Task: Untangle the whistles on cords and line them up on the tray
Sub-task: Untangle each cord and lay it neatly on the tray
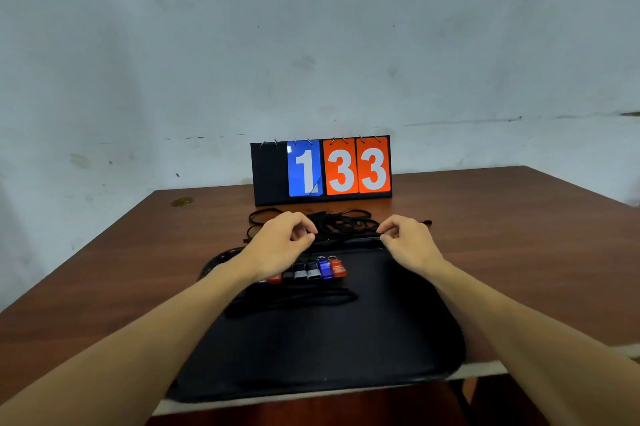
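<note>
A black tray [346,349] lies on the wooden table in front of me. Several whistles stand in a row near its far side: a red one [337,268], a blue one [325,268], silver ones [313,272] and darker ones partly hidden under my left wrist. A bundle of black cords [294,299] lies on the tray below the row. More black cords [343,223] lie tangled on the table beyond the tray. My left hand [284,242] and my right hand [408,238] each pinch a black cord at the tray's far edge.
A flip scoreboard [322,169] reading 1 and 33 stands at the back of the brown table [519,235], against a pale wall. The tray overhangs the table's near edge. A small yellowish mark [181,201] lies at the far left.
</note>
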{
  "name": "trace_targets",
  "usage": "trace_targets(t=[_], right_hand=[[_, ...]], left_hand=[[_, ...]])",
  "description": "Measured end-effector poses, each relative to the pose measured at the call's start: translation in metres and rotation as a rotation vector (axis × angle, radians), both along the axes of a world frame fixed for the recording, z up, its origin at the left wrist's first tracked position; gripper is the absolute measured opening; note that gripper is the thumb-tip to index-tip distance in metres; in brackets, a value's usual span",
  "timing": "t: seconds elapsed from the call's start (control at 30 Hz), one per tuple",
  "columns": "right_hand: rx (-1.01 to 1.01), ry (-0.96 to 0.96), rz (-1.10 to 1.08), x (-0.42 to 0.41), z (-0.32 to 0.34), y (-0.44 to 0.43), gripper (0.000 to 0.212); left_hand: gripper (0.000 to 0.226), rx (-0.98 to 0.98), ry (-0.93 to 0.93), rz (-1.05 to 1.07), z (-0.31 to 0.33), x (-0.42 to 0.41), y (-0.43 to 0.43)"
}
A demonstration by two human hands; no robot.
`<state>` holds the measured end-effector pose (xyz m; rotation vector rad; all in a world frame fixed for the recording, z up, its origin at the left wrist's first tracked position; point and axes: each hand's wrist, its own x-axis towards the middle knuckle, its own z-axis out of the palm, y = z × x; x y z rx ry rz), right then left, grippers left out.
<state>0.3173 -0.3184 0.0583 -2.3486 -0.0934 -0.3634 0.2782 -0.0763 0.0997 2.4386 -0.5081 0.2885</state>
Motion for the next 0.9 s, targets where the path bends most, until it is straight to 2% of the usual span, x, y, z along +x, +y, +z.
trace_targets(t=[0.17,0.33,0.43,0.57,0.73,0.83,0.9], right_hand=[[-0.057,-0.033,-0.108,0.033,-0.008,-0.030,0.025],[-0.169,0.104,-0.070,0.054,-0.013,-0.046,0.039],[-0.229,0.090,-0.065,0.057,-0.023,-0.049,0.030],[-0.261,0.003,-0.163,0.053,-0.024,-0.047,0.011],[-0.480,0.052,-0.294,0.046,-0.022,-0.043,0.017],[-0.367,0.101,-0.312,0.038,-0.013,-0.044,0.015],[-0.168,0.102,-0.246,0.032,0.004,-0.043,0.012]], left_hand=[[0.013,-0.015,0.008,-0.049,-0.005,0.024,-0.023],[0.012,0.002,-0.018,-0.062,-0.004,0.045,-0.037],[0.018,0.071,0.018,-0.090,0.002,0.049,-0.043],[0.024,0.138,0.055,-0.108,0.013,0.044,-0.047],[0.020,0.190,0.041,-0.108,0.018,0.030,-0.050],[0.018,0.191,0.005,-0.093,0.024,0.024,-0.047],[0.017,0.170,0.009,-0.075,0.030,0.020,-0.044]])
